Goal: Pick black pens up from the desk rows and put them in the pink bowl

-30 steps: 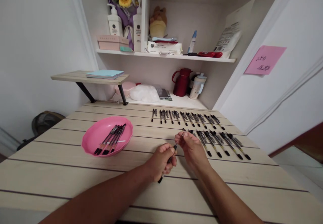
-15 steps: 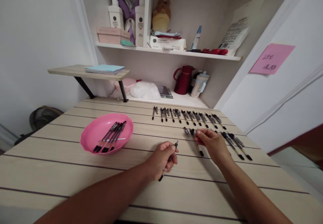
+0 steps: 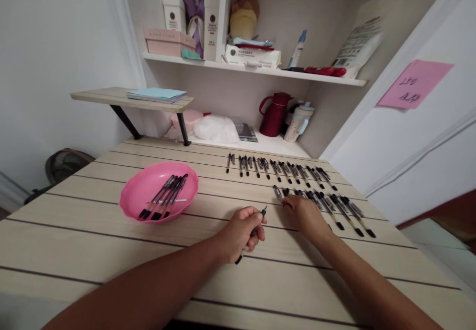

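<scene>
My left hand [image 3: 245,233] is closed around an uncapped black pen [image 3: 263,213], its tip pointing up and away from me and its dark end showing below the fist. On the table to its right, my right hand [image 3: 307,216] is lowered with curled fingertips at the left part of a row of pens [image 3: 336,210]. A dark pen cap [image 3: 277,192] lies just beyond those fingertips. The hand covers part of the row, so what its fingers grip cannot be made out. Farther back, another row of black pens [image 3: 282,170] with caps beside them stretches across the tabletop.
A pink bowl [image 3: 130,191] with several black pens [image 3: 165,196] and a white strip stands at left. Behind are a small raised shelf [image 3: 100,98], a white plastic bag [image 3: 217,129], a red jug [image 3: 275,114] and a pale cup [image 3: 298,121].
My right hand has come down and slightly left over the near row, covering a pen that showed before. The left hand keeps its pen in place. The view has shifted slightly.
</scene>
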`<state>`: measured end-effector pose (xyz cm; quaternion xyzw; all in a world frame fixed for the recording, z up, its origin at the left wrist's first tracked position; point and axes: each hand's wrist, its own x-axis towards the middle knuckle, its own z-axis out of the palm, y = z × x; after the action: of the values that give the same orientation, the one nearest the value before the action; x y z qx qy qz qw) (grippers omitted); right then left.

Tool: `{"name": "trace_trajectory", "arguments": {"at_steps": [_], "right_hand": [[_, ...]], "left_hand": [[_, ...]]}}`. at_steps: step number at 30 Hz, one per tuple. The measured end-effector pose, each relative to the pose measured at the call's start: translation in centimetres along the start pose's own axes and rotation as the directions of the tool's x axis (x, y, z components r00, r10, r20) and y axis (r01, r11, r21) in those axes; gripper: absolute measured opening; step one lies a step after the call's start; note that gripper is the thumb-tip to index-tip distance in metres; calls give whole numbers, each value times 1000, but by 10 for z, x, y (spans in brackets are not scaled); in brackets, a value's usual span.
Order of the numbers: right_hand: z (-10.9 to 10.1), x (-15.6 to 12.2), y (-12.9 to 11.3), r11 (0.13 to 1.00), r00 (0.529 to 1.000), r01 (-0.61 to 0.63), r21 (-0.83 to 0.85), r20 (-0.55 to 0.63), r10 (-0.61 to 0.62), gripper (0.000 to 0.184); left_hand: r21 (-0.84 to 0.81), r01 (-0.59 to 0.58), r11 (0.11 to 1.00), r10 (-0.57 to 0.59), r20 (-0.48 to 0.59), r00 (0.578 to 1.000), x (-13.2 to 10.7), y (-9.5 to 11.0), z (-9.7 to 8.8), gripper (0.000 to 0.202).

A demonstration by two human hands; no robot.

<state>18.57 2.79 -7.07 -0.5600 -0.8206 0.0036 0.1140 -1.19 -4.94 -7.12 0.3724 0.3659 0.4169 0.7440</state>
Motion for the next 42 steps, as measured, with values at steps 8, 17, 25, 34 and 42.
{"name": "trace_trajectory", "arguments": {"at_steps": [8, 17, 25, 34, 42], "right_hand": [[2, 0, -5, 978, 999, 29, -208, 41, -20, 19], [-4, -3, 1, 983, 998, -49, -177, -55, 40, 22], [-22, -8, 12, 995, 982, -102, 5, -161, 101, 22], [-10, -64, -85, 640, 981, -145, 755, 193, -5, 29], [-4, -58, -87, 795, 994, -108, 597, 43, 103, 23]], "left_hand": [[9, 10, 1000, -10, 9, 1000, 0, 1, 0, 21], [6, 9, 1000, -9, 11, 1000, 0, 1, 0, 22], [9, -3, 1000, 3, -19, 1000, 1, -1, -1, 22], [-424, -186, 886, 145, -128, 981, 3, 5, 2, 17], [-430, -203, 879, 130, -193, 973, 5, 5, -1, 26]]}}
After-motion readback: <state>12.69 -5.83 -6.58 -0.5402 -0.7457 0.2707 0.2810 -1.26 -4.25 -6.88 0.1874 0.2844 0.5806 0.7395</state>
